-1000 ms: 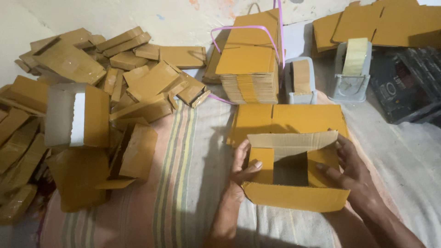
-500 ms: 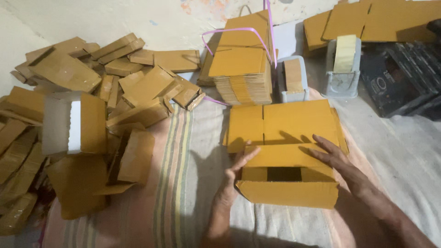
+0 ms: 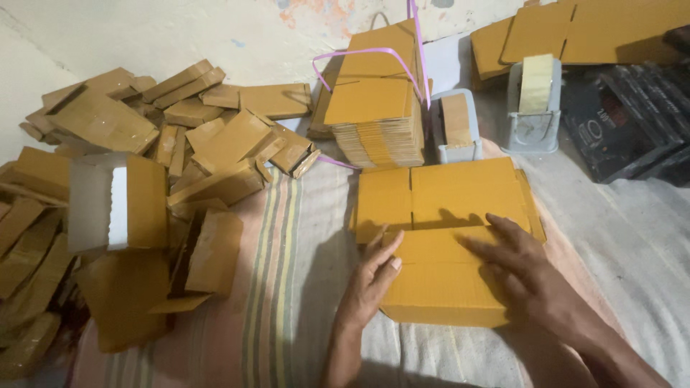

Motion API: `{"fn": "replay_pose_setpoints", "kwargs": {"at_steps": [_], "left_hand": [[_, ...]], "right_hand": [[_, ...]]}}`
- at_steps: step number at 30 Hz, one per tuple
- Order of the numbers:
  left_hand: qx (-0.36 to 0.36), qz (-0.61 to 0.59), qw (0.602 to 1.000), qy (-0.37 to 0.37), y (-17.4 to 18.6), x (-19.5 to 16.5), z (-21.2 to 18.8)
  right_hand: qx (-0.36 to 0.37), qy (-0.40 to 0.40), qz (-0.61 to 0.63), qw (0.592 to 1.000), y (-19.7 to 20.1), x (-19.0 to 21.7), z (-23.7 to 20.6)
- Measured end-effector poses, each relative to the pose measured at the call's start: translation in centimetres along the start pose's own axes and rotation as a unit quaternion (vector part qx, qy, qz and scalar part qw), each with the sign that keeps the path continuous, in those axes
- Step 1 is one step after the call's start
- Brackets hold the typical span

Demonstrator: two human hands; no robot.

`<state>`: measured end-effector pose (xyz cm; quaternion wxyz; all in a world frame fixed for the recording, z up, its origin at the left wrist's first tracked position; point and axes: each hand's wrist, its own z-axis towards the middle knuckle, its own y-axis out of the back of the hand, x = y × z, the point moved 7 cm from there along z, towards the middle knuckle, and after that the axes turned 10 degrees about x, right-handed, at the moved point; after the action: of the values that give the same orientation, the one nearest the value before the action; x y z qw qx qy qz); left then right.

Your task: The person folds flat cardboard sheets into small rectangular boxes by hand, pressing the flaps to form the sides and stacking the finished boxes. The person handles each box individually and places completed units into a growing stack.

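Soft, even indoor light, faint shadows under the hands, slightly soft focus throughout.

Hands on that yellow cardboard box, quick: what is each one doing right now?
Left hand: open, fingers flat against the flat yellow cardboard box, holding nothing.
Right hand: open, palm pressed down on the box top.

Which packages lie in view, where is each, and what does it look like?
Box: under left hand and right hand, flat, yellow-brown.
Bundle: top centre, stacked flat blanks, pink strap.
Pile: left, folded brown boxes.
Dark carton: right, black, printed.
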<state>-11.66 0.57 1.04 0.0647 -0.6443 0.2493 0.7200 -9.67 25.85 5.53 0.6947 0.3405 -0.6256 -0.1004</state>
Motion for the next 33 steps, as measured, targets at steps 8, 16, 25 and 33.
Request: {"fn": "replay_pose_setpoints", "kwargs": {"at_steps": [8, 16, 25, 33], "left_hand": [[0.056, 0.342, 0.930, 0.126, -2.7, -3.2, -0.2], [0.030, 0.342, 0.936, 0.081, -2.8, -3.1, -0.6], [0.032, 0.430, 0.898, 0.084, -3.2, -1.8, -0.5], [0.004, 0.562, 0.826, 0.031, -7.1, -4.3, 2.7]], "right_hand": [[-0.104, 0.117, -0.442, 0.883, -2.6, 1.9, 0.6], [-0.079, 0.297, -0.386, 0.870, -9.1, 6.8, 2.1], [-0.060, 0.194, -0.418, 0.885, -3.9, 5.3, -0.1], [-0.113, 0.239, -0.389, 0.883, -3.6, 4.9, -2.1]]}}
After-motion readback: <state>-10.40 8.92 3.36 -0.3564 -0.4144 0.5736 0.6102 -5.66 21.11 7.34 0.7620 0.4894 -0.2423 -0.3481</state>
